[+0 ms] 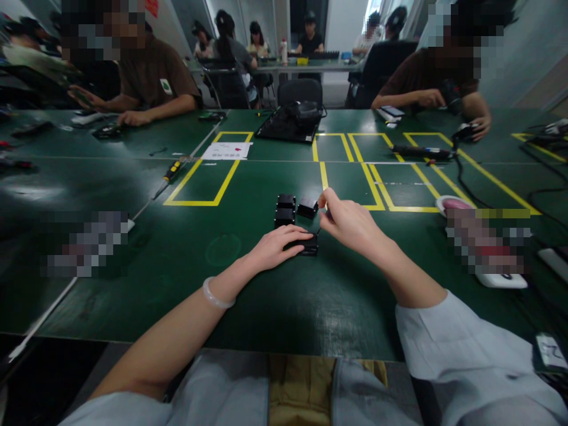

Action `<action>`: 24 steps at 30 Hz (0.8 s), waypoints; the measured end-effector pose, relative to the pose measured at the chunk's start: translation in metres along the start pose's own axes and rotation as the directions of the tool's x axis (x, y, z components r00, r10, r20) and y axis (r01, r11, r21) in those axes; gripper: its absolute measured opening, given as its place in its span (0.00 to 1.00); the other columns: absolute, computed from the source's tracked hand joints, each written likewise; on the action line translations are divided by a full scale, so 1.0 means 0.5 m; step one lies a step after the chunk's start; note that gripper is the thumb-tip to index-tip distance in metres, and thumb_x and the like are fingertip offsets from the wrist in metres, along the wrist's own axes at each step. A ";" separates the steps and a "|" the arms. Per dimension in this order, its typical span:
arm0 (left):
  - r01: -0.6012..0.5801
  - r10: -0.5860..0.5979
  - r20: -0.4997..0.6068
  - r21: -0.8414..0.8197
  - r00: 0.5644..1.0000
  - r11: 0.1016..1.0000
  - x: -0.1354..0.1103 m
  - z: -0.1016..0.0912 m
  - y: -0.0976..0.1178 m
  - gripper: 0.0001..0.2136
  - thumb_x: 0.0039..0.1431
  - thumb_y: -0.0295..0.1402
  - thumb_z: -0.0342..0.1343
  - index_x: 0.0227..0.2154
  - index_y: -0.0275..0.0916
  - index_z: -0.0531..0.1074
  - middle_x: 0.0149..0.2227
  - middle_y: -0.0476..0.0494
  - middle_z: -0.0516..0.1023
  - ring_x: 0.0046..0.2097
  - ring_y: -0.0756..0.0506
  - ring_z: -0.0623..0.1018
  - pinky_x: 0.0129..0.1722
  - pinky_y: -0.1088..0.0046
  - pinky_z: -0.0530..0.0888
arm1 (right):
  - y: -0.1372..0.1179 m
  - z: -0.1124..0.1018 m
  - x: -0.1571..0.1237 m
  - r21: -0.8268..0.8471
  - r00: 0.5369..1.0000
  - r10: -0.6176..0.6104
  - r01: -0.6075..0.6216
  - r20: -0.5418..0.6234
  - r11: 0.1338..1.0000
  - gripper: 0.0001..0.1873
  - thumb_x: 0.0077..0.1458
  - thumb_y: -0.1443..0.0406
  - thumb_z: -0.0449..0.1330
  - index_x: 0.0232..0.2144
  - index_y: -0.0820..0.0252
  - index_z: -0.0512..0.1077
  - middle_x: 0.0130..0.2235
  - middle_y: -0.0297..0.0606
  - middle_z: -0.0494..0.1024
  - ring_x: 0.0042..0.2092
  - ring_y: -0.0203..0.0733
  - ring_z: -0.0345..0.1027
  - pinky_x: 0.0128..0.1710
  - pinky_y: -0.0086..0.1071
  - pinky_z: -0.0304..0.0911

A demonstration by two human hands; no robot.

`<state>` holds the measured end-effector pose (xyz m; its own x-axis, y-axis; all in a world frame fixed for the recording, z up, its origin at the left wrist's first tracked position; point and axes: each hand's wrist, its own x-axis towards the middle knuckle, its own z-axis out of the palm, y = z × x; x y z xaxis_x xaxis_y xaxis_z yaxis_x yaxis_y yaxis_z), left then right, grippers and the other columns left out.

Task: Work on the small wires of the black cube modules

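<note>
My left hand point(281, 245) lies across a small black box point(310, 245), with fingers along its far side and thumb at its near side, gripping it against the table. Just to the right, my right hand point(352, 220) is closed in a pinch around a thin dark tool point(329, 215). The tool's narrow end points down toward the box's right end; most of it is hidden by the fingers. Beyond my left hand, black blocks point(285, 208) stand in a short column. One more black block point(307, 207) sits tilted beside them, close to my right fingertips.
A green table point(266, 307) carries yellow tape outlines point(190, 204). A yellow-black screwdriver point(173, 170) and a paper sheet point(228, 151) lie left; a black device point(306, 115) stands far centre. At right are a long black tool point(421, 152) and cables. Co-workers sit opposite.
</note>
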<state>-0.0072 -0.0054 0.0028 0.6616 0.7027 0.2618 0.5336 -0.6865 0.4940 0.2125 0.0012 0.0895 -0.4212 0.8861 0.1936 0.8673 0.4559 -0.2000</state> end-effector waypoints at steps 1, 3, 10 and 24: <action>-0.001 0.001 0.000 0.000 1.000 1.000 0.000 0.000 0.000 0.16 0.68 0.36 0.50 0.57 0.48 0.68 0.56 0.44 0.70 0.56 0.43 0.71 0.56 0.64 0.69 | -0.001 -0.001 -0.001 0.004 1.000 0.001 -0.001 -0.002 1.000 0.15 0.59 0.63 0.46 0.47 0.58 0.62 0.33 0.39 0.77 0.29 0.40 0.67 0.27 0.31 0.43; 0.001 -0.001 0.002 0.001 1.000 1.000 0.001 -0.001 0.001 0.16 0.68 0.35 0.50 0.57 0.48 0.68 0.56 0.44 0.70 0.56 0.43 0.71 0.56 0.64 0.69 | -0.003 -0.002 -0.002 0.006 1.000 0.001 -0.001 -0.006 1.000 0.14 0.59 0.63 0.46 0.47 0.58 0.62 0.33 0.39 0.77 0.30 0.41 0.67 0.27 0.31 0.44; 0.004 -0.005 0.027 0.017 1.000 1.000 0.004 -0.003 0.006 0.16 0.68 0.35 0.49 0.56 0.47 0.68 0.56 0.44 0.70 0.57 0.43 0.71 0.56 0.64 0.68 | -0.005 -0.002 -0.001 -0.042 1.000 0.021 -0.021 -0.009 0.999 0.16 0.64 0.54 0.45 0.44 0.57 0.63 0.30 0.38 0.76 0.30 0.42 0.69 0.27 0.31 0.44; 0.004 -0.005 0.016 0.015 1.000 1.000 0.001 -0.003 0.003 0.16 0.68 0.36 0.49 0.57 0.47 0.68 0.56 0.44 0.70 0.56 0.43 0.71 0.56 0.65 0.68 | -0.004 -0.003 -0.001 0.002 1.000 0.008 -0.008 -0.003 1.000 0.13 0.61 0.61 0.45 0.46 0.58 0.62 0.32 0.38 0.77 0.30 0.41 0.67 0.26 0.31 0.44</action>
<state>-0.0069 -0.0056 0.0047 0.6673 0.7029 0.2464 0.5444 -0.6861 0.4826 0.2116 -0.0002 0.0914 -0.4137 0.8892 0.1951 0.8698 0.4494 -0.2037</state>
